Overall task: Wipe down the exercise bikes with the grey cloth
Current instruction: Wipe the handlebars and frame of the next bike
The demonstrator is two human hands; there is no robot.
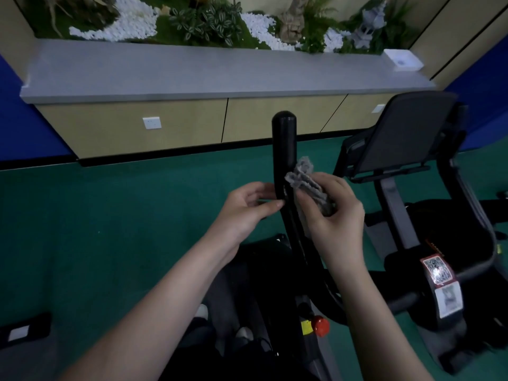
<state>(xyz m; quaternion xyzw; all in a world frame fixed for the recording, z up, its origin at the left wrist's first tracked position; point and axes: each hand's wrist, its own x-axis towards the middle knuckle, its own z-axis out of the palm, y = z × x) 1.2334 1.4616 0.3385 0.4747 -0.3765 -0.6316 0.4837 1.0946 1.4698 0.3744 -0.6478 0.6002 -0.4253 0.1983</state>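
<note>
Pressure counts: your right hand [332, 215] grips the bunched grey cloth [306, 180] against the upright black round-topped bike post [284, 144], so let your left hand [247, 207], whose fingertips seem to pinch the post just opposite, steady it while you wipe upward beyond your knuckles.

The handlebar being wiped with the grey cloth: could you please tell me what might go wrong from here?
1. The grey cloth is bunched in the right hand and meets only the right side of the handlebar, so its top and far side could be missed.
2. The left hand grips the handlebar level with the cloth, so the patch under it may stay unwiped.
</note>
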